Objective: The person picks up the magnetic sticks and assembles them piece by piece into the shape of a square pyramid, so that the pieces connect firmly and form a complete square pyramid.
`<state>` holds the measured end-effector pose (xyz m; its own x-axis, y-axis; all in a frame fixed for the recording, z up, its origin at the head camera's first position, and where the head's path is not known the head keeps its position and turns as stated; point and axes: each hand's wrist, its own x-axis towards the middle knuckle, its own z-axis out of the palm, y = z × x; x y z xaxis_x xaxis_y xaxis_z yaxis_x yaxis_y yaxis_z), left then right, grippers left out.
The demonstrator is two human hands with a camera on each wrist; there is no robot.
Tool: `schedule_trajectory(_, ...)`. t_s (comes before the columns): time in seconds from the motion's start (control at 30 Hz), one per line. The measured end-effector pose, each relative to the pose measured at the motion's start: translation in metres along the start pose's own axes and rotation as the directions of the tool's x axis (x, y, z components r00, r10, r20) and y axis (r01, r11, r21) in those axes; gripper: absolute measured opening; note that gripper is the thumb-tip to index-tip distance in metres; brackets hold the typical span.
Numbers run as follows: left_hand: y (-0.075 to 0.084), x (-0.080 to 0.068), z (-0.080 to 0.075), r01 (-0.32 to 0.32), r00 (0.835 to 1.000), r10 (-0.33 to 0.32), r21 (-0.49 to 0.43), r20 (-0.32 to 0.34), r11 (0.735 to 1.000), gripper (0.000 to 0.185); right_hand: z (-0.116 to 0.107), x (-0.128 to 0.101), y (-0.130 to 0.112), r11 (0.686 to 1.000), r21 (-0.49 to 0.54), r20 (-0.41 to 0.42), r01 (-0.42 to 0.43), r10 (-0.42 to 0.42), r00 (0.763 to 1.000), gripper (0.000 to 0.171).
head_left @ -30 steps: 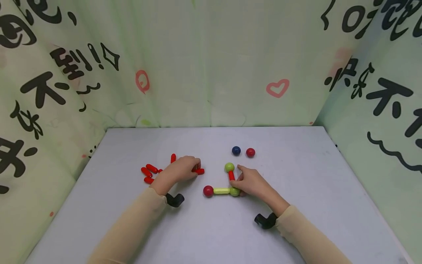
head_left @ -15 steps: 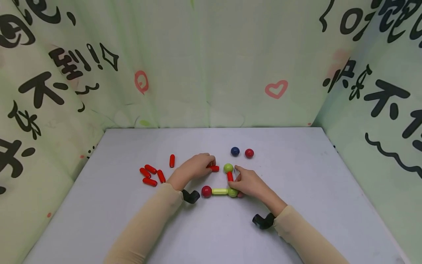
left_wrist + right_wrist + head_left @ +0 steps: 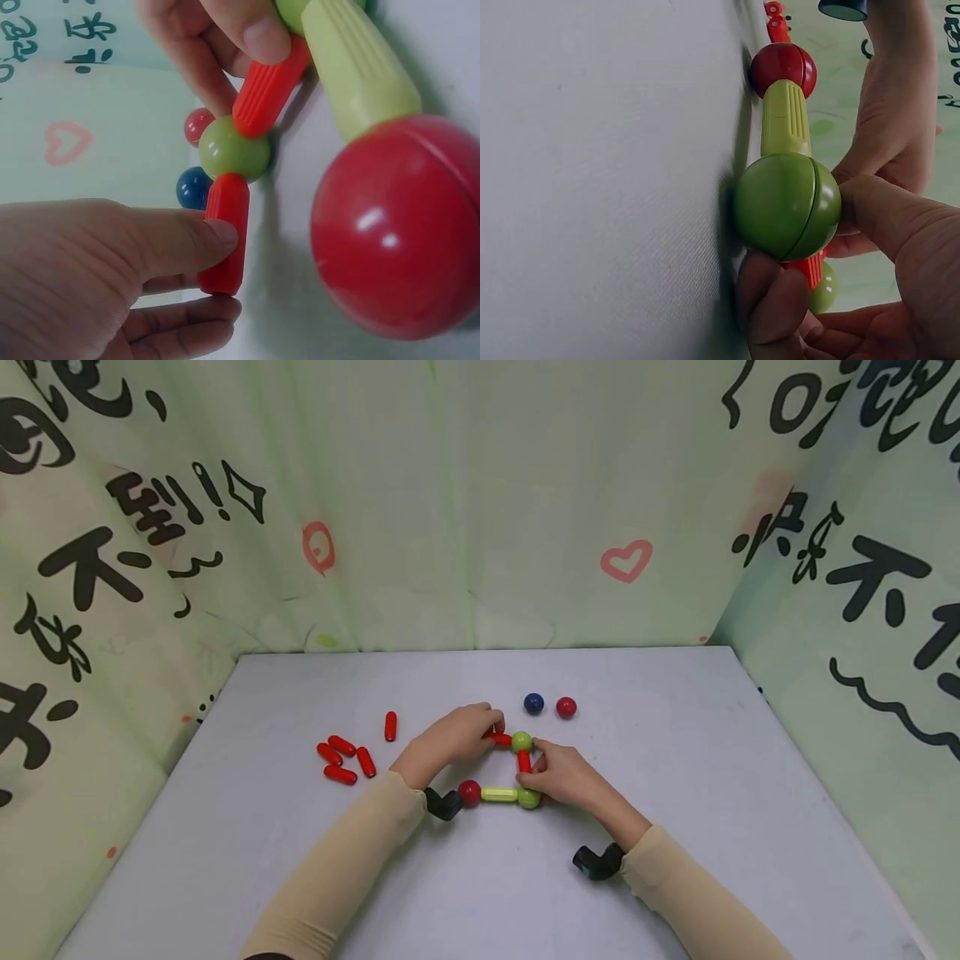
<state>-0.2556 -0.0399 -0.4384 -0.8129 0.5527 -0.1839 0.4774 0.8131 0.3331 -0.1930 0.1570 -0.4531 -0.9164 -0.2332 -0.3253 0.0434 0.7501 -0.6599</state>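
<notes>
In the head view my left hand [image 3: 459, 733] pinches a red building rod [image 3: 501, 740] between thumb and fingers. Its free end meets the far green ball [image 3: 234, 148], as the left wrist view shows. My right hand [image 3: 573, 775] grips the corner where a second red rod [image 3: 271, 94] joins the near green ball [image 3: 780, 206]; that rod links the two green balls. From the near green ball a yellow-green rod [image 3: 498, 794] runs left to a dark red ball [image 3: 397, 232]. The right fingertips are partly hidden behind the near green ball.
Beyond the hands lie a loose blue ball [image 3: 533, 704] and a loose red ball [image 3: 566, 707]. Several loose red rods [image 3: 341, 774] are at the left, with one red rod [image 3: 391, 727] apart from them. Printed curtains stand around the white table [image 3: 465, 893].
My left hand has carried its red rod rightward from near the loose rods up to the far green ball. My right hand keeps its hold at about the same place.
</notes>
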Motion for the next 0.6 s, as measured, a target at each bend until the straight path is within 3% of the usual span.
schedule_trajectory(0.27,-0.002,0.001,-0.003,-0.014,1.000,0.014,-0.043,0.010,0.999,0.018,-0.003,0.001,0.002,1.000,-0.016,-0.008,0.012,-0.012,1.000,0.069)
schedule_trajectory(0.43,-0.005,0.004,-0.005,-0.029,0.999,0.032,-0.072,0.035,0.997,0.019,-0.004,0.007,0.000,0.996,-0.085,-0.118,0.018,-0.028,0.993,0.073)
schedule_trajectory(0.6,-0.008,0.003,-0.015,0.005,0.998,0.004,-0.130,0.066,0.991,0.019,-0.002,0.017,-0.005,0.989,-0.118,-0.167,0.091,-0.110,0.980,0.053)
